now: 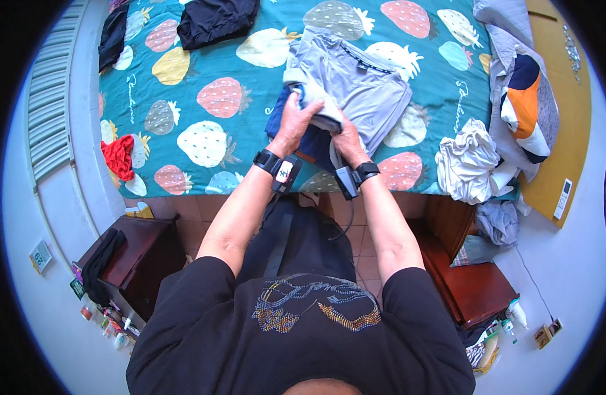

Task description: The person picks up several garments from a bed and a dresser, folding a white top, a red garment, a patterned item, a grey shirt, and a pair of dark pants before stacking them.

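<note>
Near the front edge of the bed, my left hand grips the left end of a bunched pale-grey and white garment with blue edging. Its right end is held by my right hand, whose fingers are partly hidden under the cloth. Below and around this bundle lies navy-blue fabric, mostly covered. Just beyond it, a light grey T-shirt lies spread out, its neckline with black-and-white tape facing the far right. Both wrists carry black straps with small boxes.
The bed bears a teal strawberry-print sheet. Dark garments lie at the far left, red cloth at the near left. White cloth and a patterned garment lie right. Dark wooden cabinets flank me.
</note>
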Demonstrator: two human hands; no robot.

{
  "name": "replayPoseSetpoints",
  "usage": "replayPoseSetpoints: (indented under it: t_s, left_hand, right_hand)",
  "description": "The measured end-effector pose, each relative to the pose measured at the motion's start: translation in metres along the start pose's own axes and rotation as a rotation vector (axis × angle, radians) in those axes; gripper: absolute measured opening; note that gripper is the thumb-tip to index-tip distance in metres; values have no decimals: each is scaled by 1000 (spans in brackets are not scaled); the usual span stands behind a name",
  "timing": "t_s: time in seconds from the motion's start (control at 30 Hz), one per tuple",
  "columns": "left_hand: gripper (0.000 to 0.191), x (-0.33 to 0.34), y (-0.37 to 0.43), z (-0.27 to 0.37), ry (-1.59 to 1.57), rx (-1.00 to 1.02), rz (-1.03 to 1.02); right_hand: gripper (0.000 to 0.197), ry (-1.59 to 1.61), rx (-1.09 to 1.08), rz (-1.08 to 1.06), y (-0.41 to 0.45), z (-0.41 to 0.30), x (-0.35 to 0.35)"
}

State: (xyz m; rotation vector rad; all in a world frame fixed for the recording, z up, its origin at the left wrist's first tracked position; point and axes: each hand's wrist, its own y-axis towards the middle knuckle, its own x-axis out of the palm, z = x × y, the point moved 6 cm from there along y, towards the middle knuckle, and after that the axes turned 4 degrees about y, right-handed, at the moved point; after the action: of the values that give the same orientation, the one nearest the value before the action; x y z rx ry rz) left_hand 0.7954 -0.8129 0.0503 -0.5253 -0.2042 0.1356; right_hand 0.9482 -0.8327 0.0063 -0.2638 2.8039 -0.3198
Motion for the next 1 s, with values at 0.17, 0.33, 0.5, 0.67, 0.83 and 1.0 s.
replayPoseSetpoints:
  t_s: [0.17, 0.33, 0.5, 0.67, 0.83, 1.0]
  left_hand:
    - [42, 36, -12, 19, -15, 61, -311]
    - [60, 21, -13, -15, -33, -201, -167]
    - [51, -37, -18, -86, -385, -409, -3]
    - [76, -64, -35, -87, -806, -611, 20]
    - [76, -81, -29, -86, -665, -505, -50]
    - [43, -99, -11, -95, -170, -355, 151]
  right_hand:
    - [32, 289, 389, -75, 11, -5, -30]
    - [35, 307, 405, -74, 17, -16, -51]
    - [36, -622, 101, -582, 17, -43, 2]
    - [48, -802, -238, -355, -16, -19, 63]
    - [57, -901, -138, -233, -20, -20, 74]
    - [102, -804, -165, -178, -24, -23, 70]
